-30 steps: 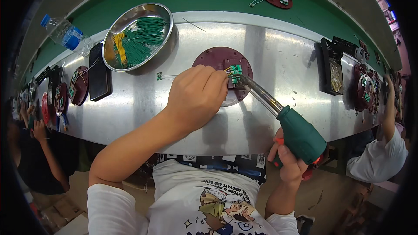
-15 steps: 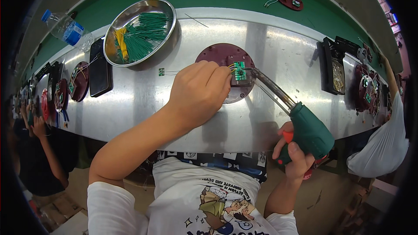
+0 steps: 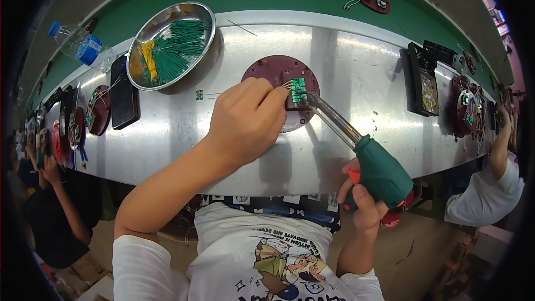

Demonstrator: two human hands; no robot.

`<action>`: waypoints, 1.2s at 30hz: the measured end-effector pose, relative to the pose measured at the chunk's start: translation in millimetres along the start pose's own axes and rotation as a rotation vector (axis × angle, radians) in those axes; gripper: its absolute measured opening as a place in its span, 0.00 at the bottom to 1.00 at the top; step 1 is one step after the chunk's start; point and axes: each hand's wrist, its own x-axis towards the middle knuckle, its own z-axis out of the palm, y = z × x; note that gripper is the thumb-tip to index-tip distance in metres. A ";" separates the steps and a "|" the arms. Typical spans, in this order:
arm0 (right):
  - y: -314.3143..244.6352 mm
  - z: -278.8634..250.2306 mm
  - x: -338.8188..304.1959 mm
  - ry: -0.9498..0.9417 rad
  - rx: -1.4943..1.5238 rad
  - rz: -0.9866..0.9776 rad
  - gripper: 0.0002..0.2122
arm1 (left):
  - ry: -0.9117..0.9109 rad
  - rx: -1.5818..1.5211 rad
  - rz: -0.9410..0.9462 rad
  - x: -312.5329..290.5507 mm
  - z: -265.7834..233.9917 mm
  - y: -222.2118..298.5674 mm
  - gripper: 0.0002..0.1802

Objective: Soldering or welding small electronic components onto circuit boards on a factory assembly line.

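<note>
My left hand (image 3: 247, 120) is closed in a pinch at the left edge of a small green circuit board (image 3: 298, 87). Thin wires (image 3: 286, 85), some yellow, run from its fingertips to the board; the exact grip is hidden. The board sits on a dark block on a round maroon disc (image 3: 264, 67). A green soldering gun (image 3: 384, 168) with a red trigger is gripped by my right hand (image 3: 362, 198). Its tip meets the board's lower right part. Left of my left hand, a tiny green board (image 3: 199, 95) lies on the table with thin wires leading under the hand.
A metal bowl (image 3: 210, 50) of green and yellow wires stands at the back left, beside a phone (image 3: 125, 103) and a plastic bottle (image 3: 78, 44). A black open box (image 3: 415, 86) and more maroon discs (image 3: 463, 106) lie right. Co-workers sit on both sides.
The soldering gun has moved left and slightly down, bringing its tip from the board's right edge to its lower right part. My left hand keeps its pinch. The whole view has shifted slightly.
</note>
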 end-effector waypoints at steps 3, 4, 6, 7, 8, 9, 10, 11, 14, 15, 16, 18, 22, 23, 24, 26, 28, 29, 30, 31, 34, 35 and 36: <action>2.2 -1.7 -0.1 -0.024 0.013 -0.010 0.24 | 0.016 0.001 0.011 -1.2 0.3 -0.1 0.10; 2.8 -2.3 -0.5 -0.027 0.024 -0.018 0.24 | 0.017 0.006 0.026 -1.2 0.6 -0.3 0.10; 1.0 -1.5 0.0 -0.042 0.020 -0.010 0.24 | 0.017 0.012 0.041 -1.2 0.1 -0.4 0.10; 0.8 -1.3 0.3 -0.054 0.014 -0.002 0.24 | 0.012 0.016 0.048 -1.4 0.2 -0.9 0.10; 1.3 -1.2 0.5 -0.051 0.014 -0.002 0.24 | 0.006 0.019 0.054 -1.7 0.4 -1.2 0.10; 2.1 -1.3 0.6 -0.058 0.011 -0.004 0.24 | 0.005 0.016 0.056 -1.9 0.9 -1.3 0.10; 2.0 -1.4 0.8 -0.069 0.010 -0.007 0.24 | 0.008 0.025 0.063 -1.4 0.1 -1.1 0.11; 2.0 -1.9 0.5 -0.069 0.011 -0.008 0.24 | 0.012 0.034 0.069 -1.1 -0.5 -0.9 0.11; 2.1 -4.0 0.3 -0.079 0.015 0.002 0.24 | 0.006 0.034 0.074 -1.1 -0.9 -0.9 0.11; 2.0 -4.6 0.7 -0.088 0.018 0.000 0.24 | 0.006 0.034 0.074 -0.8 -0.8 -0.8 0.11; 1.8 -5.0 0.7 -0.096 0.021 -0.002 0.23 | 0.005 0.034 0.075 -0.3 -1.0 -0.4 0.11; 1.7 -4.9 0.4 -0.086 0.024 0.015 0.23 | 0.004 0.032 0.075 -0.1 -0.6 -0.2 0.11; 2.0 -6.5 -1.2 -0.054 0.063 0.086 0.23 | 0.001 0.040 0.079 -0.9 -0.3 -1.6 0.11; 1.4 -7.0 -1.3 -0.055 0.065 0.083 0.23 | 0.001 0.045 0.085 -0.2 -1.3 -1.5 0.11; 0.8 -7.5 -1.3 -0.051 0.065 0.084 0.23 | 0.002 0.049 0.087 0.4 -2.5 -0.7 0.11; 0.3 -5.3 0.6 -0.048 0.064 0.087 0.23 | -0.011 0.057 0.082 -0.7 -2.5 -0.7 0.12; -3.6 -0.8 3.3 0.076 0.173 0.017 0.23 | -0.012 0.057 0.084 -1.4 -2.2 -1.3 0.12; 1.0 -8.3 4.5 0.053 0.175 -0.051 0.24 | -0.014 0.055 0.086 -1.7 -2.0 -1.3 0.12; 0.3 -11.8 5.5 0.052 0.175 -0.052 0.24 | -0.013 0.056 0.087 -1.1 -3.7 0.1 0.12; -1.4 -14.5 6.1 0.089 0.142 -0.080 0.24 | -0.046 0.039 0.056 0.7 -6.9 3.2 0.12; -0.6 -28.0 9.5 0.139 0.083 -0.128 0.25 | -0.081 0.024 0.024 0.5 -10.4 5.5 0.12; -1.5 -30.5 12.1 0.148 0.086 -0.129 0.24 | -0.083 0.024 0.022 0.1 -10.3 4.9 0.13; -1.8 -32.9 14.6 0.158 0.091 -0.130 0.24 | -0.084 0.025 0.026 -0.7 -9.2 3.9 0.13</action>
